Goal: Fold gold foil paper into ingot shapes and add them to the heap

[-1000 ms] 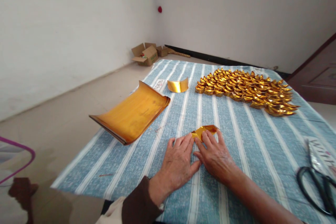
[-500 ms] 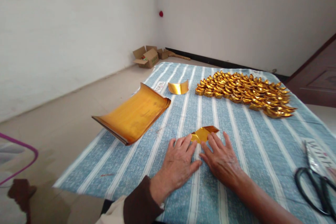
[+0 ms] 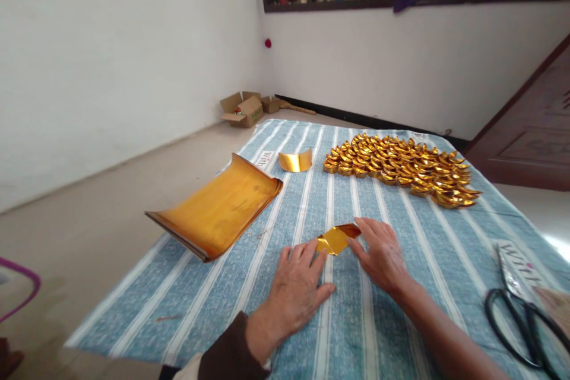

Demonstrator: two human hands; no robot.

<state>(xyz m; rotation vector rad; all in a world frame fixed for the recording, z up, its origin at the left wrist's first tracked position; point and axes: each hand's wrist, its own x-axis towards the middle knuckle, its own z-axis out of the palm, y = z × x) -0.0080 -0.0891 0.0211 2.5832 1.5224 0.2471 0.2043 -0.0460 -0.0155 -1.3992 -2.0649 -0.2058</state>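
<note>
Lying near the middle of a blue striped cloth, a small folded gold paper is touched by two flat, unclenched hands: the left hand at its near-left end, the right hand at its right end. A gold sheet stack is seen by the left edge, folded gold pieces toward the far edge, and what appear to be scissors by the right edge.
</note>
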